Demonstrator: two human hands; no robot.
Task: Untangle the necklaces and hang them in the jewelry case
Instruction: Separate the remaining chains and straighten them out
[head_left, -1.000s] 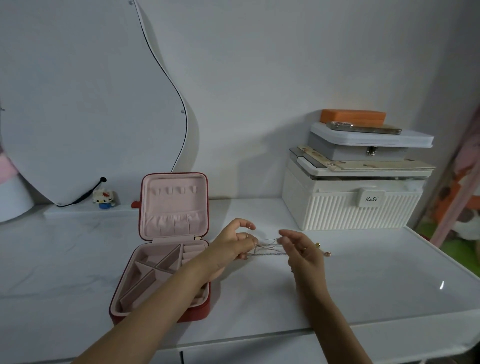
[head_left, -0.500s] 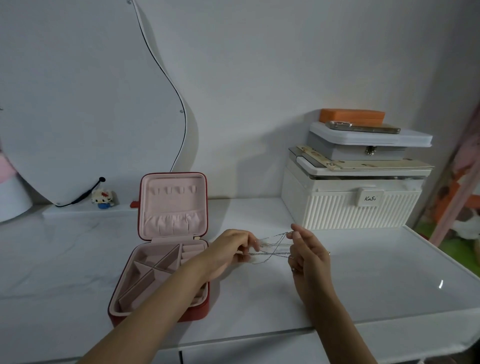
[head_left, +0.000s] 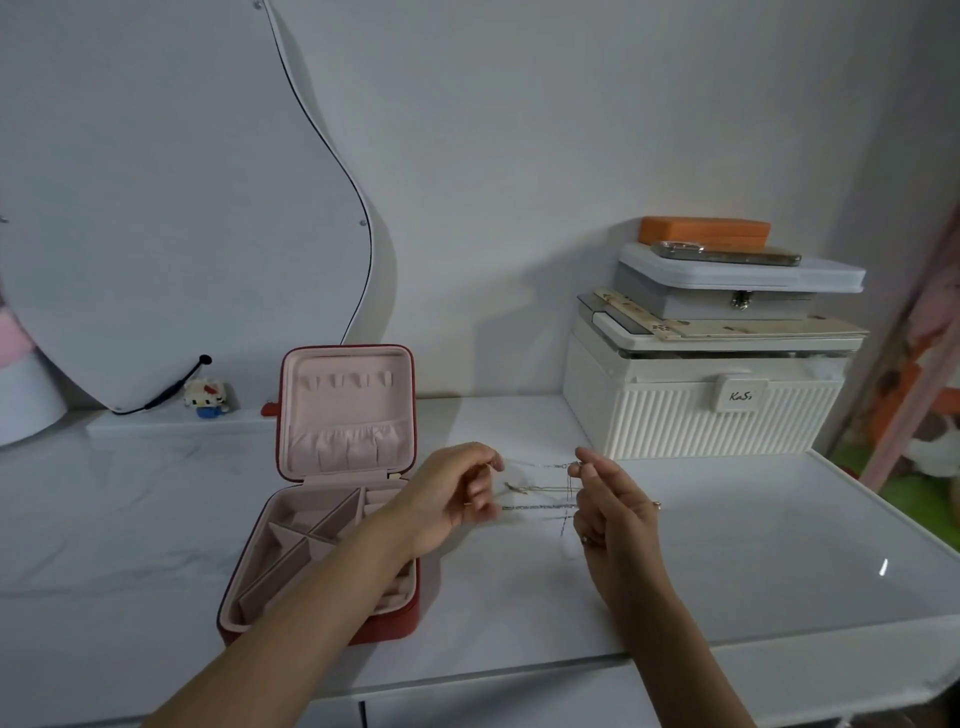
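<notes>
Midway through untangling, the left hand (head_left: 457, 493) and right hand (head_left: 605, 499) each pinch the necklaces (head_left: 537, 486) stretched taut between them, right of the open jewelry case (head_left: 332, 618); next they likely must tease strands apart

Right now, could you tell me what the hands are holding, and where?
Both hands pinch the necklaces: left hand and right hand at opposite ends.
</notes>
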